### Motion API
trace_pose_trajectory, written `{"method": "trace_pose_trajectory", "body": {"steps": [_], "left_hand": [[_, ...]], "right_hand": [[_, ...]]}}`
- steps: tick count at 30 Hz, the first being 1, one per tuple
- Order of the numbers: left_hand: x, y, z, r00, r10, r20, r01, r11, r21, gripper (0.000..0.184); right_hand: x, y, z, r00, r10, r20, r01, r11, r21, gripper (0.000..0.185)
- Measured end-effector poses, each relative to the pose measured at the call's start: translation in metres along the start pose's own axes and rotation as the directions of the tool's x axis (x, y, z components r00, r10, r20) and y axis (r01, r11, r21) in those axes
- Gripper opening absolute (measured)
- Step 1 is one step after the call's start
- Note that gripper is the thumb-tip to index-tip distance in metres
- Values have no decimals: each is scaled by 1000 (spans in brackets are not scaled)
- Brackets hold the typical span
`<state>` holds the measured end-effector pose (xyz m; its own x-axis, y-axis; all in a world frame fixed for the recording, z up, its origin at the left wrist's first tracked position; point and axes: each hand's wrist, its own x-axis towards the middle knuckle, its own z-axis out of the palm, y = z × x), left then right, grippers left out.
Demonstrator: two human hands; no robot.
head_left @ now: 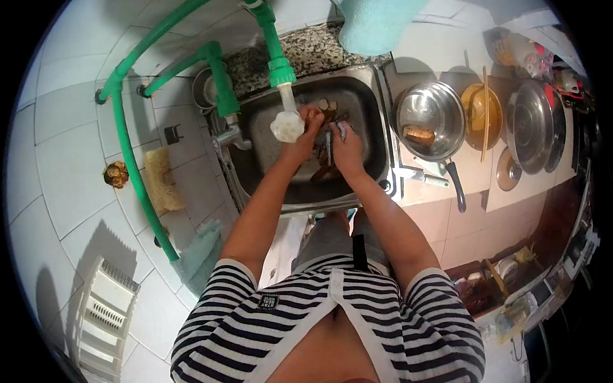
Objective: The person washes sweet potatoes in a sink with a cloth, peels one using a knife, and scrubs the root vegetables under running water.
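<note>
Both of my hands are low in the metal sink (372,86), close together. My left hand (306,131), just right of the white faucet head (287,126), has its fingers curled round something brownish that I cannot make out. Beside it, my right hand (346,150) is closed on a grey, dark-striped thing too small to identify. Brown and pale pieces (327,105) lie in the basin beyond my hands, and more brown pieces (321,172) are beneath them.
Right of the sink are a pan (431,108) holding a brown piece, a knife (423,176), a yellow bowl (476,115) with chopsticks across it, and a large metal lid (530,127). Green pipes (131,166) run along the left wall. A cloth (377,25) hangs behind the sink.
</note>
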<state>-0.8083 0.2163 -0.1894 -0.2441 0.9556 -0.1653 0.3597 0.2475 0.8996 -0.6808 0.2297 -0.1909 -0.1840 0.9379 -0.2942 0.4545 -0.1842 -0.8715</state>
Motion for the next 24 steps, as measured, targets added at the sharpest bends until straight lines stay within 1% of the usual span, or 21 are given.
{"method": "trace_pose_trajectory", "body": {"steps": [2,3,4,5,7,8,10,11,12,13,14,15,16,17,18,19,20,21,22,23,24], "left_hand": [[-3,15,-3,989,-147,-4,147,979,142,18],[-5,18,-3,981,-194,-6,192,963,187,18],[-8,13,-1,976,-214,-39,217,970,106,19],[-8,7,1,995,-98,-35,103,973,206,21],[-9,-7,6,990,139,-26,-116,906,408,25],[-6,20,5,966,-248,-71,252,966,62,31],[-2,24,5,803,-594,45,582,766,-272,38],[1,5,2,816,-565,121,558,715,-422,36],[4,5,2,831,-524,184,526,638,-562,34],[4,6,6,831,-523,189,528,636,-563,34],[4,7,11,860,-481,170,469,615,-633,35],[5,8,11,874,-461,155,436,602,-669,35],[7,9,11,887,-439,141,402,586,-703,36],[12,4,6,899,-359,251,417,526,-741,40],[17,-1,4,899,-267,348,436,463,-772,44],[25,-9,5,900,-272,339,431,459,-777,44],[34,-21,7,817,-137,560,572,317,-756,45],[32,-10,15,795,-221,565,603,395,-693,47],[29,2,24,767,-304,566,638,459,-618,50],[24,46,53,792,-553,259,607,665,-435,54],[24,66,62,877,-406,259,478,799,-365,54]], "right_hand": [[0,-11,-8,993,22,-112,-5,989,149,26],[1,-17,-11,993,25,-119,-7,990,143,26],[2,-26,-10,996,-65,-55,74,983,168,26],[3,-30,-7,988,-153,4,149,969,196,26],[14,-12,6,934,-354,37,356,933,-55,27],[20,-10,9,939,-344,26,345,936,-75,27],[34,-8,15,983,-162,91,172,978,-114,23],[42,-7,15,985,-153,81,162,979,-121,23],[52,-7,15,986,156,51,-165,937,309,24],[58,-6,14,890,428,157,-415,617,668,25],[59,-3,11,812,548,201,-487,447,751,29],[52,-7,5,813,547,200,-486,448,750,29],[39,-15,-5,831,542,127,-455,531,715,30],[30,-19,-13,846,530,57,-426,608,670,32],[28,23,0,886,445,130,-427,674,603,34],[19,38,1,886,443,139,-432,677,596,34],[4,47,1,897,414,152,-437,785,440,35],[-10,56,1,906,385,176,-420,867,269,37],[-23,66,2,902,381,204,-424,868,257,37],[-34,76,5,926,319,201,-356,916,185,37],[-41,87,9,946,252,205,-279,953,115,37]]}}
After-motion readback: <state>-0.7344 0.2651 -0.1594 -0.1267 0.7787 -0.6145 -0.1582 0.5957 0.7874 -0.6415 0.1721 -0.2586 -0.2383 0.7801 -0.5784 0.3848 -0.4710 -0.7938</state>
